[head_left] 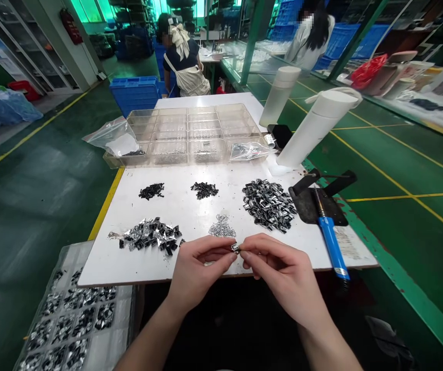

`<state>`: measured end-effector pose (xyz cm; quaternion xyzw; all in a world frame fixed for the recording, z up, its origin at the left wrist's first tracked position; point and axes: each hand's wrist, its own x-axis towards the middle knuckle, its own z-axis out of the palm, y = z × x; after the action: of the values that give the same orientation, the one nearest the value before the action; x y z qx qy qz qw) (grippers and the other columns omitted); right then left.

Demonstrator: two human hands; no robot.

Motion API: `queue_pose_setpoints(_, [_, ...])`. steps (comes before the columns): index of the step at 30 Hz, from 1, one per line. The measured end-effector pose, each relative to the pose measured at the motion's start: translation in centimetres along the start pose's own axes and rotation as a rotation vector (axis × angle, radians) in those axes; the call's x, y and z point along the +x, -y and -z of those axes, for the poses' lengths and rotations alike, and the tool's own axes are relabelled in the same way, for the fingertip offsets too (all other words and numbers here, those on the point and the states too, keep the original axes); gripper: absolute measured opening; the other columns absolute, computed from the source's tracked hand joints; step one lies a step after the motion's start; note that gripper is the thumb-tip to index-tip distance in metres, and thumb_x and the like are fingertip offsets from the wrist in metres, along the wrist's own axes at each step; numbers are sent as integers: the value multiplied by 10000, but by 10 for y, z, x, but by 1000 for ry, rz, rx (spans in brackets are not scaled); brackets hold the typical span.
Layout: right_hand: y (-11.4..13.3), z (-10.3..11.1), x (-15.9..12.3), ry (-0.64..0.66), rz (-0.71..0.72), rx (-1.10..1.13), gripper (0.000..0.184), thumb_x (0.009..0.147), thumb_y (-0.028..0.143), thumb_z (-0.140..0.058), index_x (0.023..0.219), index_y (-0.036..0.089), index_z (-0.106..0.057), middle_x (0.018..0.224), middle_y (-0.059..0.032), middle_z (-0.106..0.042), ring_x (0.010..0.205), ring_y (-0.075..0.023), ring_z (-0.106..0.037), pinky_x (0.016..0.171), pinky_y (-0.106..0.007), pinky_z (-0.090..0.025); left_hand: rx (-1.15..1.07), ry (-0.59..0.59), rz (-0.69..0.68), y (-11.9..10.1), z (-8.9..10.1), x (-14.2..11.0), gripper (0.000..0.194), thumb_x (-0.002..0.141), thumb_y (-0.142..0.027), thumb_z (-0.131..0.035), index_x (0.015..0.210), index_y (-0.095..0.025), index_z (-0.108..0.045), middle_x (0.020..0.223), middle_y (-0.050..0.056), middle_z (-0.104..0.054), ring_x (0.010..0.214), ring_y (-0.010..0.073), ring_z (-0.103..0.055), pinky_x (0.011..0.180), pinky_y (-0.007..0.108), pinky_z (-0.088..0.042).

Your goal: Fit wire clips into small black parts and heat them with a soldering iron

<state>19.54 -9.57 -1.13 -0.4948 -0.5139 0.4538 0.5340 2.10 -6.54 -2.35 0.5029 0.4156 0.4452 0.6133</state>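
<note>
My left hand [207, 263] and my right hand [277, 260] meet over the front edge of the white table [124, 273]. Between their fingertips is a small shiny metal part [236, 248] with dark spots, too small to name closely. My left thumb and fingers pinch it from one side; my right fingertips close at its other side, and anything else in them is hidden. Just beyond lies a heap of tiny silver springs or rings [222, 226]. A pile of black and silver pieces [150, 235] sits left of my hands, a larger pile of metal clips [270, 204] to the right.
Two small piles of black pieces [152, 191] lie farther back, before a clear compartment box [186, 129]. At right, a blue soldering iron [333, 247] leans on a black stand [318, 203]. White cylinders [314, 129] stand behind. A parts tray [101, 350] is low left. Two people work beyond.
</note>
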Motion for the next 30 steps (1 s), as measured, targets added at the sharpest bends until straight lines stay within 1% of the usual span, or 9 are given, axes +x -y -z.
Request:
queue_pose_setpoints(3, [-5, 2, 0, -6, -5, -20, 100, 882, 346, -808, 889, 246, -809, 813, -34, -694, 628, -118, -620, 522, -193, -496, 28, 16, -24, 2, 1, 0, 189, 829, -161, -827, 1014, -157, -865, 982, 75, -836, 882, 222, -821, 849, 273, -694])
queue_pose_setpoints(9, [-21, 5, -5, -77, -119, -70, 286, 831, 478, -851, 889, 211, -765, 743, -32, -667, 612, -135, -567, 513, -227, -456, 67, 14, -40, 3, -1, 1, 162, 831, -186, -828, 985, -164, -873, 957, 79, -836, 856, 231, -822, 813, 283, -701])
queue_pose_setpoints(14, [-27, 4, -8, -90, -125, -93, 303, 852, 501, -825, 894, 209, -756, 801, -47, -687, 620, -133, -559, 503, -227, -447, 137, 1, -107, 5, -1, 0, 163, 849, -176, -813, 1000, -179, -875, 932, 74, -836, 821, 216, -814, 768, 266, -693])
queue_pose_setpoints(18, [-27, 3, -5, -96, -117, -91, 338, 822, 530, -846, 875, 205, -766, 818, -51, -703, 626, -136, -575, 502, -223, -464, 200, -10, -176, 5, -1, 0, 167, 871, -172, -788, 1014, -184, -874, 933, 77, -838, 803, 208, -804, 737, 261, -686])
queue_pose_setpoints(22, [-24, 3, -3, -87, -102, -55, 303, 811, 499, -866, 873, 214, -781, 797, -40, -699, 661, -146, -624, 526, -211, -500, 216, -1, -175, 3, -1, 0, 161, 871, -162, -777, 1002, -177, -869, 930, 78, -840, 803, 206, -803, 731, 255, -678])
queue_pose_setpoints(24, [-20, 4, -2, -85, -69, -66, 238, 825, 438, -863, 906, 228, -787, 840, -43, -708, 669, -140, -631, 514, -200, -488, 195, 15, -132, 2, -1, 0, 159, 879, -167, -766, 1010, -168, -857, 943, 80, -835, 811, 199, -804, 752, 247, -671])
queue_pose_setpoints(26, [-17, 5, 0, -54, 1, -97, 176, 852, 359, -843, 981, 249, -794, 960, -54, -726, 707, -137, -655, 523, -198, -490, 166, 41, -78, 1, 0, 0, 179, 890, -164, -751, 1052, -171, -829, 950, 71, -819, 822, 180, -796, 778, 232, -657])
queue_pose_setpoints(28, [-15, 7, 1, 12, 98, -138, 145, 905, 282, -788, 1050, 278, -799, 1084, -65, -735, 802, -153, -703, 588, -211, -537, 132, 71, -37, 0, 0, 1, 225, 897, -157, -741, 1118, -183, -780, 953, 58, -794, 828, 159, -777, 783, 215, -640])
queue_pose_setpoints(30, [-15, 8, 2, 71, 201, -181, 162, 950, 225, -729, 1072, 300, -805, 1124, -64, -749, 921, -182, -737, 712, -249, -600, 100, 91, -12, -1, 1, 2, 271, 903, -160, -737, 1172, -190, -722, 964, 53, -772, 829, 146, -759, 769, 205, -627])
